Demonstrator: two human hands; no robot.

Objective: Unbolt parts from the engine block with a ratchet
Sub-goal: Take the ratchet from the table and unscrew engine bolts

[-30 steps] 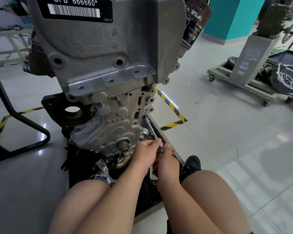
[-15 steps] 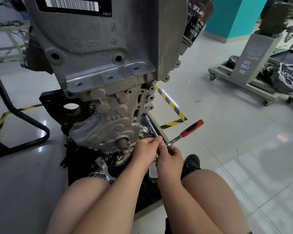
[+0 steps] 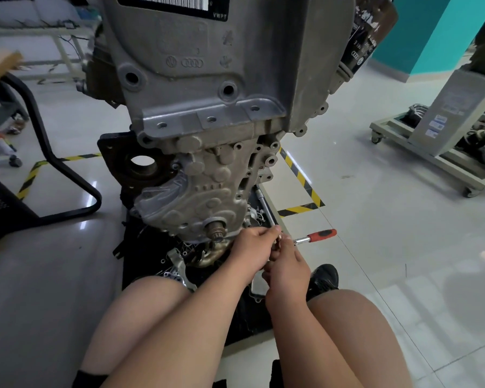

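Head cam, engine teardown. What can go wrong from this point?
1. The left hand and right hand both crowd the head end of the ratchet, while its red handle sticks out free. A slip could knock knuckles against the engine block.
2. A freed bolt may drop among the loose hardware on the black mat and get lost.

Single head-worn wide-angle view, close before the engine block (image 3: 202, 88).
Looking forward and down from just above its front face, lower end near frame centre, tiled floor (image 3: 403, 247) stretching off to its right.
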